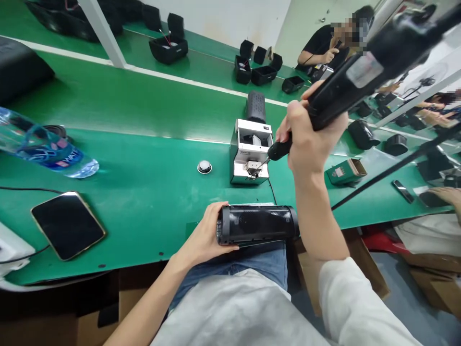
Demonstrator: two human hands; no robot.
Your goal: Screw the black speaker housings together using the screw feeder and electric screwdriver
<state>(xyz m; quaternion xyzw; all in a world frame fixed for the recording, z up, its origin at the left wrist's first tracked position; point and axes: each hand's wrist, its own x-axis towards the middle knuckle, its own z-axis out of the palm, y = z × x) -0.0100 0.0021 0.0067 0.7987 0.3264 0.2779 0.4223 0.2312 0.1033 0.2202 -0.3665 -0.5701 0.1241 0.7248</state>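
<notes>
My left hand (205,233) grips the left end of a black cylindrical speaker (260,223), which lies sideways at the table's front edge, above my lap. In my right hand (311,127) is a black electric screwdriver (353,72), raised and slanting down to the left. Its bit tip reaches the front slot of a white and black screw feeder (248,151). Whether a screw sits on the tip is too small to tell. Left of the feeder rests a small round silver part (204,166).
A water bottle (46,149) and a phone (68,225) lie at the left. Behind the feeder stands a black mesh cylinder (255,105). At the right are a green box (346,171) and a slanting black rod (389,168). Black speaker shells (264,74) and a co-worker (324,53) are beyond.
</notes>
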